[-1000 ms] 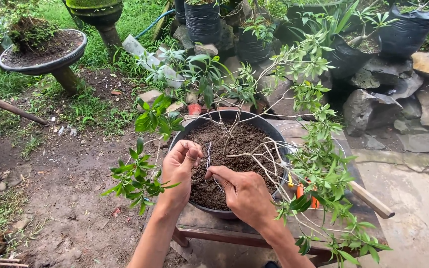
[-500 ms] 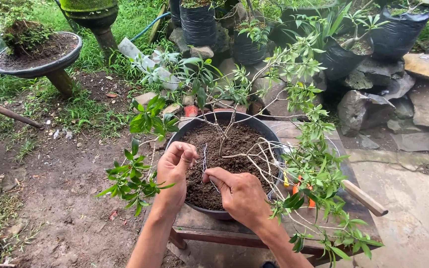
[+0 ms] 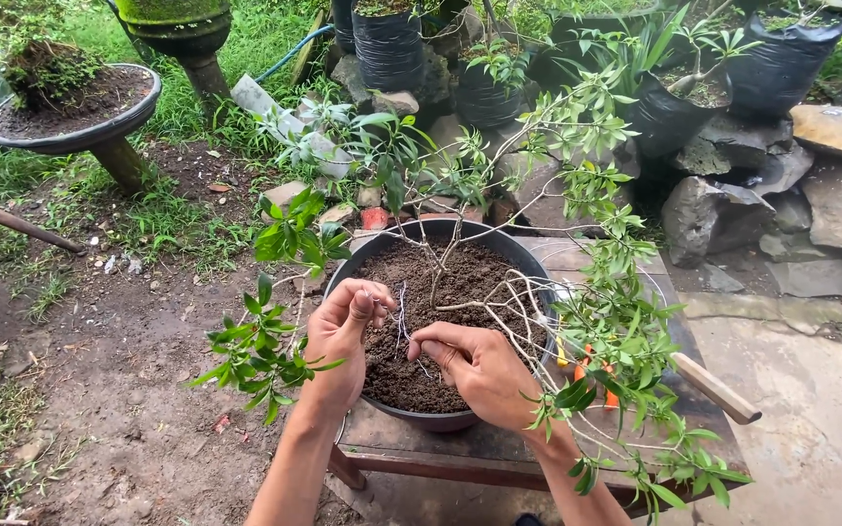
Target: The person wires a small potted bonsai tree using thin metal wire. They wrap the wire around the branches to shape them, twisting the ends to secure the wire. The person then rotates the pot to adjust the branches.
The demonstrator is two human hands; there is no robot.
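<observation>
My two hands work a thin white wire over a potted shrub.
My left hand (image 3: 343, 321) and right hand (image 3: 475, 360) pinch the wire (image 3: 402, 317) above the soil in the black pot (image 3: 440, 234) on the tabletop (image 3: 577, 255).

There is only one view, from a camera on the person's head. It looks steeply down and forward, close over the black pot (image 3: 440, 321) on the wooden table (image 3: 577, 255), and farther ahead it reaches the garden ground, stones (image 3: 835, 131) and grass.
</observation>
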